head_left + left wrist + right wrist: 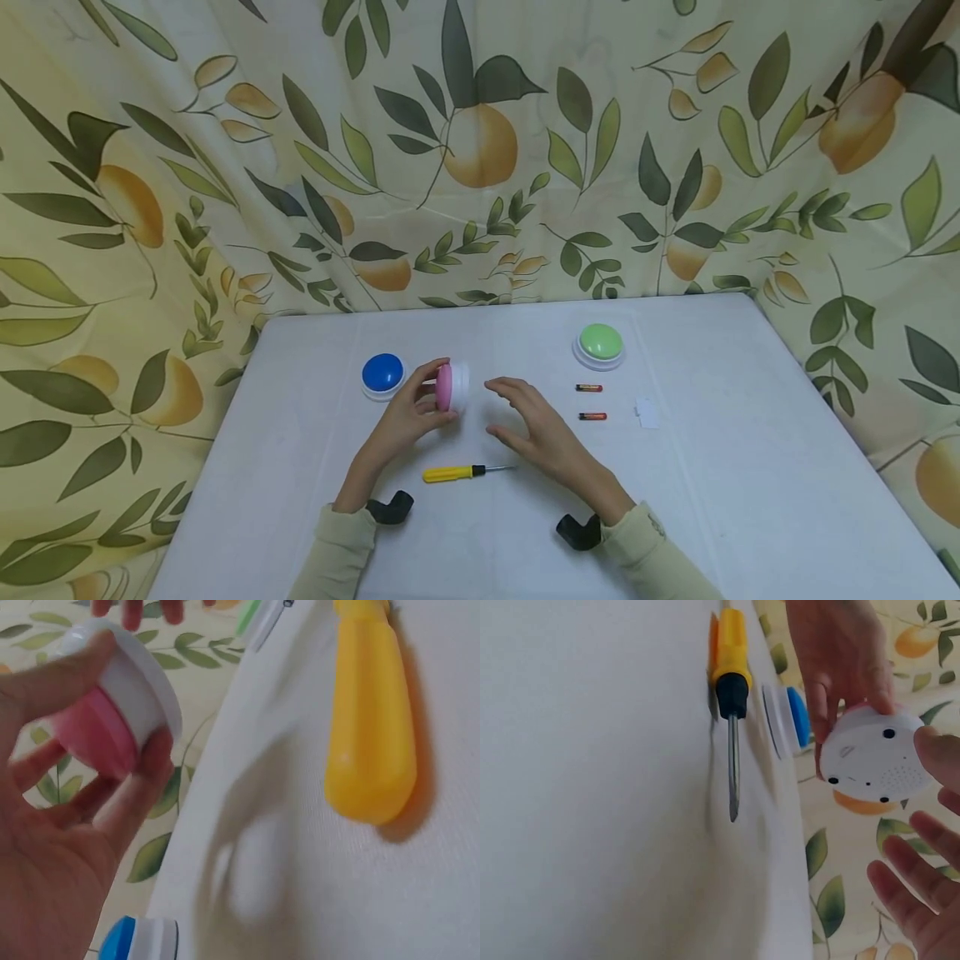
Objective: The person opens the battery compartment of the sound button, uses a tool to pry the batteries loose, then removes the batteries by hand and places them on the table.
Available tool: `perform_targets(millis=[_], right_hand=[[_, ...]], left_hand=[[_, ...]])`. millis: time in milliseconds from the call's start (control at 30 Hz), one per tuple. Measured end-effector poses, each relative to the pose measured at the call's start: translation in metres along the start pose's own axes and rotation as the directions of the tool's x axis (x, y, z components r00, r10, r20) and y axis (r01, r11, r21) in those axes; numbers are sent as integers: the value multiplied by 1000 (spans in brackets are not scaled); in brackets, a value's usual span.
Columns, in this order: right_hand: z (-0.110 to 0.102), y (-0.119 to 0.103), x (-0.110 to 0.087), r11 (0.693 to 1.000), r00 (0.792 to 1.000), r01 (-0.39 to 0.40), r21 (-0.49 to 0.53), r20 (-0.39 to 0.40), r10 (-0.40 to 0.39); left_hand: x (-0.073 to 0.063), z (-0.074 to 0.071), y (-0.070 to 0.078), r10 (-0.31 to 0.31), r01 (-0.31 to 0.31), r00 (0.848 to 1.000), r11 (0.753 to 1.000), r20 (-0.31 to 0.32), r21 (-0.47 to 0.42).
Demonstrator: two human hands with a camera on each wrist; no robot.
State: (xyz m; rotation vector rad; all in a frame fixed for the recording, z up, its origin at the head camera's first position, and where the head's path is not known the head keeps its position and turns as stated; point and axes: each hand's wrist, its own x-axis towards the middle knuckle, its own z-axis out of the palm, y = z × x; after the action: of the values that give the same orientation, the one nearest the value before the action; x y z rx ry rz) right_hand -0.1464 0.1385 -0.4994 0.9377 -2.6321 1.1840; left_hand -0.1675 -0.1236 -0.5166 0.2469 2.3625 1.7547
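My left hand (408,414) holds a pink push button with a white base (460,387) tipped on its side above the table, thumb and fingers round its edge. In the right wrist view the base's underside (870,761) shows small speaker holes and dark round spots. To the right of it, my right hand (543,433) is held with fingers spread and nothing in it; the head view shows a gap between them. Below both hands lies a screwdriver (450,473) with a yellow handle, its tip pointing right. A blue push button (382,372) stands just behind the left hand.
At the back right a green push button (601,342) stands on its white base. In front of it lie two small batteries, one (589,387) behind the other (592,416), beside a small white piece (647,413). A patterned curtain (480,233) hangs behind the white table (750,500).
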Motion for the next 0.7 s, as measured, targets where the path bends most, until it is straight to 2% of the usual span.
perform_targets(millis=[100,267,367,500,600,700], right_hand=[[3,0,-4,1000,1000,16,13,15,-16],[9,-3,-7,998,999,49,31,17,-50],[12,-6,-7,996,997,79,47,12,-79],[15,-9,-6,993,995,101,66,-10,-100],[17,-11,-5,991,993,116,63,-44,-114],[20,-14,-5,988,985,150,37,-94,-146]], left_hand=[[-2,-3,-1,-4,4,1000,1000,5,-27],[-5,-6,-1,59,-53,997,991,48,-122],[-8,-8,0,97,-77,992,973,84,-217],[-11,-10,0,138,-76,978,932,155,-353],[-12,-10,-1,154,-56,966,909,207,-413],[-12,-9,-3,162,-50,958,907,237,-418]])
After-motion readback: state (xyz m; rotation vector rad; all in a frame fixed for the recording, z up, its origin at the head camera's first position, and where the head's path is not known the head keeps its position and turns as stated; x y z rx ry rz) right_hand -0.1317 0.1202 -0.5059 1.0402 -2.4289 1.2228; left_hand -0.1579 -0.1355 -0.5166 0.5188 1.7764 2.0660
